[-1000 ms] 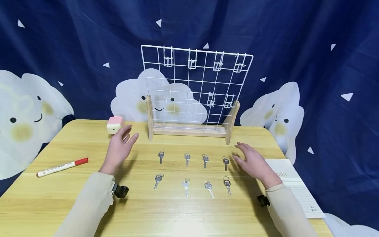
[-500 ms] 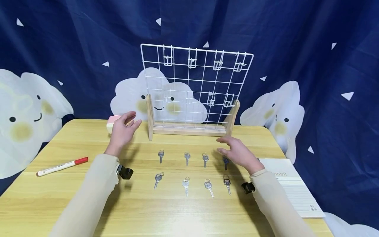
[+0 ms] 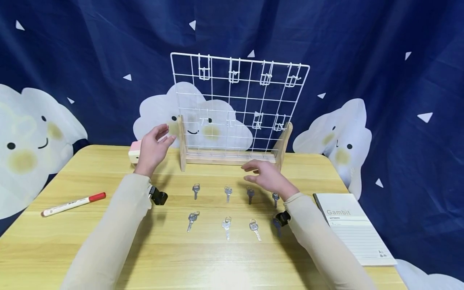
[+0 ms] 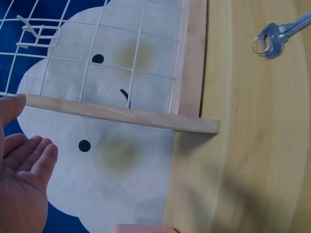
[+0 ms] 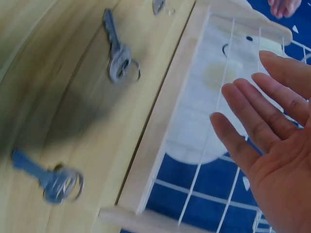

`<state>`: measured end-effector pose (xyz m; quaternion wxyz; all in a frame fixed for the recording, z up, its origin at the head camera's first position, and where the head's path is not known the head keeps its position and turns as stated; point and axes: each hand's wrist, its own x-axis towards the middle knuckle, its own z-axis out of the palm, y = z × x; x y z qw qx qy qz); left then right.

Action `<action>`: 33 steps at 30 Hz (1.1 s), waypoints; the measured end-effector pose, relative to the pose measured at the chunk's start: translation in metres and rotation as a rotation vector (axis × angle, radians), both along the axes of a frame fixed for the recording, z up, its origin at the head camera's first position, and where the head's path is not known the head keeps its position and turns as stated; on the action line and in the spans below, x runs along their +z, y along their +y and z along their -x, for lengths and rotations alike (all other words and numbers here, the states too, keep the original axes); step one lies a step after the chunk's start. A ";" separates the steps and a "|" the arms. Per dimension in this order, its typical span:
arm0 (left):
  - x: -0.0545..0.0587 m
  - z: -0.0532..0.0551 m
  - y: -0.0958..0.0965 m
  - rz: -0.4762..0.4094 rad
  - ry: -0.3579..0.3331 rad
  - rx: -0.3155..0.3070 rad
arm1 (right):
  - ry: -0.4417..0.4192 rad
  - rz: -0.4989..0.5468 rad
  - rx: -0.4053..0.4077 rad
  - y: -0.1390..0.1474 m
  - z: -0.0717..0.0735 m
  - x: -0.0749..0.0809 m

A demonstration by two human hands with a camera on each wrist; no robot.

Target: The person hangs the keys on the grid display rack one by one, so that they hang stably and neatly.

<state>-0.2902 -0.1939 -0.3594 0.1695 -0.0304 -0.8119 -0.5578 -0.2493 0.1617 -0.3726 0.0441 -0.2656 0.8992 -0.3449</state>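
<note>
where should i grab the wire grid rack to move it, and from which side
Grip the rack by its two wooden end posts, the left post and the right post, one hand from each side. They are solid and carry the thin wire panel, which would probably flex. The left hand is already open beside the left post; the right hand is hovering over the keys.

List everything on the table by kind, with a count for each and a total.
Keys: 8
Wire grid rack: 1
Marker pen: 1
Notebook: 1
Pink and white cube: 1
Total: 12
</note>
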 end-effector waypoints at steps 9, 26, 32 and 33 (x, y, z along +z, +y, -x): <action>0.010 0.015 0.001 -0.014 0.025 -0.002 | -0.060 0.029 0.080 -0.031 0.013 -0.005; 0.015 0.035 0.008 -0.014 0.003 -0.001 | -0.114 -0.029 0.121 -0.086 0.026 -0.016; 0.014 0.039 0.008 -0.005 -0.003 -0.001 | -0.081 -0.077 0.141 -0.104 0.032 -0.023; 0.013 0.039 0.008 -0.005 -0.002 -0.002 | -0.077 -0.085 0.144 -0.107 0.033 -0.024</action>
